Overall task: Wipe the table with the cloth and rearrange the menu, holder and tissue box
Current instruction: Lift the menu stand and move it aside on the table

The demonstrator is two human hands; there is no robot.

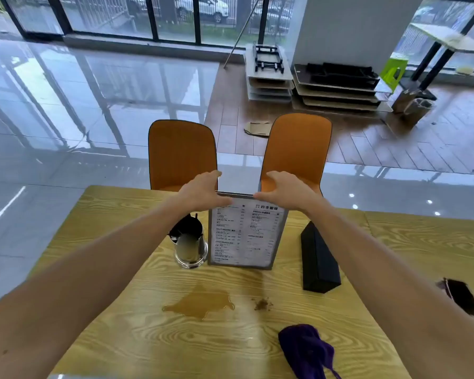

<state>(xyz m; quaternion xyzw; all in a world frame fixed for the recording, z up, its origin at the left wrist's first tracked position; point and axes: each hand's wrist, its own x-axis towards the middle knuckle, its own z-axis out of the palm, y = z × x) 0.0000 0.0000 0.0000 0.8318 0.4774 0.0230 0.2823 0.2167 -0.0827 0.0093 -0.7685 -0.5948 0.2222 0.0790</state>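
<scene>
Head view: both hands (203, 191) (283, 191) gripping menu (245, 233) top.

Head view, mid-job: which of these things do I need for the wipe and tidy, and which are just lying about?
For the job:
- menu stand, gripped at its top corners by the left hand and right hand
- metal holder
- black tissue box
- purple cloth
- brown spill and crumbs
- table

Lying about:
- two orange chairs
- stacked boards
- cardboard scrap
</scene>
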